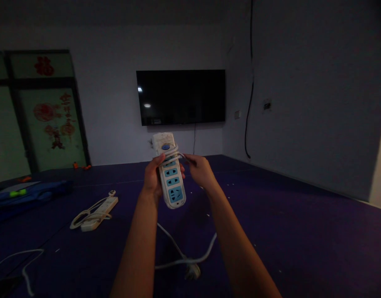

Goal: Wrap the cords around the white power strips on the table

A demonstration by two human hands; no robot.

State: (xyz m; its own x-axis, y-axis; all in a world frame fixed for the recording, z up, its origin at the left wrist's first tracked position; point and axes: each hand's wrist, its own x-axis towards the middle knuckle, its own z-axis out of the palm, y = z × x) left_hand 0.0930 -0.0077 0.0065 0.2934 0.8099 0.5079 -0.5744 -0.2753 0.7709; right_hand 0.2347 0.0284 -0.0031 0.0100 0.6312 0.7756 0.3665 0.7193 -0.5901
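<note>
My left hand (153,176) grips a white power strip (170,174) with blue sockets, held upright in front of me. A few turns of its white cord (184,258) are wound round the strip's upper part. My right hand (200,169) pinches the cord just to the right of the strip. The rest of the cord hangs down to the dark floor and ends in a plug (192,271).
A second white power strip (95,213) with its cord coiled lies on the purple floor at the left. Another loose white cable (22,265) lies at the lower left. A blue object (29,196) lies at the far left. A dark television (180,97) hangs on the wall ahead.
</note>
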